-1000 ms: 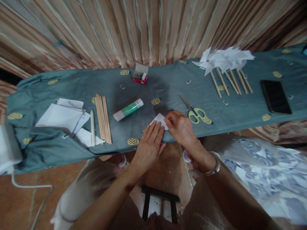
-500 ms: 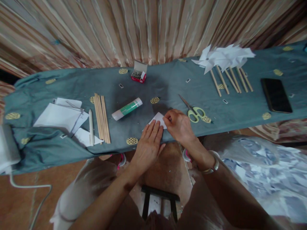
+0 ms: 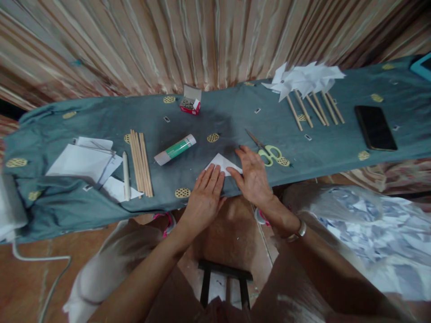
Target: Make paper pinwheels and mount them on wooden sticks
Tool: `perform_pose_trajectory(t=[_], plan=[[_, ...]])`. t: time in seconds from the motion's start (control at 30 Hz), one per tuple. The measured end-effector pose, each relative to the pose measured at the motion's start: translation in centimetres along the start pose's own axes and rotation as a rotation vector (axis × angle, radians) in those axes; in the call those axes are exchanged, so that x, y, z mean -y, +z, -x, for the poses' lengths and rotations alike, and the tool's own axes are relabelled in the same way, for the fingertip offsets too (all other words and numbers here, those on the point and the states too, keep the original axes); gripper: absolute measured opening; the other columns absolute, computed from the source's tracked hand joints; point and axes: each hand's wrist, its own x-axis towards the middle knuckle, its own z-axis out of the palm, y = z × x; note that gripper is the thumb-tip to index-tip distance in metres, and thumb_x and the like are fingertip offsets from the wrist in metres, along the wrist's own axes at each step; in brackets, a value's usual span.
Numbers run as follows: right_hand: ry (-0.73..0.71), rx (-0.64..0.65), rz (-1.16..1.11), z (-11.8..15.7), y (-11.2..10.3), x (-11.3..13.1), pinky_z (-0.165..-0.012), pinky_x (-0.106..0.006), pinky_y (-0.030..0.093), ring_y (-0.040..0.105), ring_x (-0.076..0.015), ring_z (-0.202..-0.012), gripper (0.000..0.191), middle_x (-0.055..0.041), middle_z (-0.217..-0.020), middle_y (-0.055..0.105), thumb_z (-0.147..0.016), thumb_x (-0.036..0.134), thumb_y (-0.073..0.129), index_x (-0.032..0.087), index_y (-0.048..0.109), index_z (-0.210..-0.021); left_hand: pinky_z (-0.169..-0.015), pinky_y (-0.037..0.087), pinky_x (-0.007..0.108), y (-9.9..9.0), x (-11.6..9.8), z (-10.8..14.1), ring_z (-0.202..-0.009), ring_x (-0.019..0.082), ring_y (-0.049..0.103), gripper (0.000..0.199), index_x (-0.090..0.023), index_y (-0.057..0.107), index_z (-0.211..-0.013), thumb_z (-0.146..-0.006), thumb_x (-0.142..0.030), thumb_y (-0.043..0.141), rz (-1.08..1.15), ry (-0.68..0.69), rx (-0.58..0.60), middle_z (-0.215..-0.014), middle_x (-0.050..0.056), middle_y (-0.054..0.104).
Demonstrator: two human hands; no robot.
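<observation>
A white piece of paper [image 3: 220, 162], folded to a triangle, lies near the front edge of the cloth-covered table. My left hand [image 3: 206, 190] rests flat on its lower left part, fingers stretched out and covering some of it. My right hand [image 3: 252, 175] is spread at the paper's right corner, with the thumb on the paper and the other fingers beyond it. Just right of that hand lie scissors [image 3: 269, 153] with green handles. A green and white glue stick [image 3: 175, 149] lies to the left of the paper.
Wooden sticks [image 3: 140, 163], a white pen-like tool [image 3: 125, 176] and white paper sheets [image 3: 79, 162] lie at left. A red box [image 3: 190, 106] of small metal pieces stands open at the back. Paper pinwheels [image 3: 303, 80] and a phone [image 3: 375, 128] are at right. A bag of paper scraps [image 3: 367, 229] stands below.
My right hand has gone from pinching the paper's right side to lying spread with its thumb on it. More of the triangle shows. The view has shifted slightly to the right.
</observation>
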Motion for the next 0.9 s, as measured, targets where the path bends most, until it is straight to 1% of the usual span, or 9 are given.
perform_pose_trajectory(t=[0.17, 0.3, 0.43, 0.6, 0.73, 0.8, 0.9], plan=[[0.010, -0.048, -0.001, 0.8, -0.2, -1.1, -0.112, -0.056, 0.035, 0.038, -0.0323, -0.141, 0.048, -0.0213, -0.148, 0.045, -0.098, 0.041, 0.041, 0.013, 0.047, -0.138, -0.115, 0.036, 0.054, -0.2, 0.8, 1.0, -0.145, 0.034, 0.032, 0.058, -0.003, 0.038, -0.143, -0.091, -0.024, 0.055, -0.020, -0.001, -0.024, -0.151, 0.026, 0.041], [-0.004, -0.079, 0.004, 1.4, -0.4, -1.5, -0.112, -0.055, 0.035, 0.041, -0.0306, -0.139, 0.042, -0.0185, -0.146, 0.048, -0.099, 0.035, 0.040, 0.016, 0.049, -0.136, -0.114, 0.038, 0.054, -1.0, 2.1, 2.2, -0.143, 0.033, 0.036, 0.056, -0.006, 0.038, -0.144, -0.093, -0.024, 0.053, -0.041, -0.007, -0.047, -0.149, 0.024, 0.045], [-0.020, -0.082, -0.019, 1.6, -0.6, -1.8, -0.111, -0.054, 0.037, 0.047, -0.0299, -0.133, 0.039, -0.0184, -0.141, 0.052, -0.098, 0.031, 0.040, 0.015, 0.054, -0.131, -0.111, 0.041, 0.054, -2.0, 3.2, 3.1, -0.139, 0.032, 0.043, 0.051, -0.009, 0.042, -0.142, -0.093, -0.022, 0.053, -0.050, 0.006, -0.061, -0.146, 0.022, 0.050], [-0.018, -0.080, -0.071, 1.6, -0.9, -2.0, -0.110, -0.054, 0.038, 0.047, -0.0294, -0.132, 0.038, -0.0177, -0.140, 0.053, -0.097, 0.027, 0.037, 0.016, 0.055, -0.129, -0.108, 0.045, 0.055, -2.6, 3.9, 3.9, -0.137, 0.033, 0.046, 0.048, -0.009, 0.046, -0.138, -0.092, -0.021, 0.055, -0.046, 0.020, -0.086, -0.142, 0.022, 0.054], [-0.005, -0.088, -0.111, 1.3, -1.2, -1.8, -0.109, -0.052, 0.039, 0.050, -0.0279, -0.129, 0.040, -0.0175, -0.136, 0.056, -0.099, 0.029, 0.032, 0.015, 0.058, -0.126, -0.106, 0.047, 0.054, -3.1, 3.8, 4.5, -0.135, 0.032, 0.049, 0.046, -0.012, 0.046, -0.136, -0.092, -0.021, 0.056, 0.002, 0.000, -0.141, -0.140, 0.021, 0.055], [0.006, -0.074, -0.139, 1.1, -1.4, -1.4, -0.110, -0.051, 0.038, 0.050, -0.0271, -0.129, 0.041, -0.0172, -0.135, 0.058, -0.100, 0.033, 0.032, 0.015, 0.059, -0.125, -0.105, 0.049, 0.053, -3.3, 3.8, 4.7, -0.134, 0.032, 0.050, 0.046, -0.013, 0.046, -0.137, -0.093, -0.022, 0.056, 0.027, -0.020, -0.167, -0.139, 0.021, 0.056], [-0.007, -0.011, -0.158, 0.7, -1.3, -0.8, -0.109, -0.052, 0.037, 0.049, -0.0297, -0.130, 0.037, -0.0174, -0.138, 0.055, -0.095, 0.041, 0.048, 0.016, 0.062, -0.117, -0.105, 0.049, 0.052, -3.3, 3.7, 4.5, -0.132, 0.032, 0.051, 0.050, -0.015, 0.042, -0.140, -0.093, -0.024, 0.056, 0.045, -0.043, -0.176, -0.139, 0.020, 0.055]])
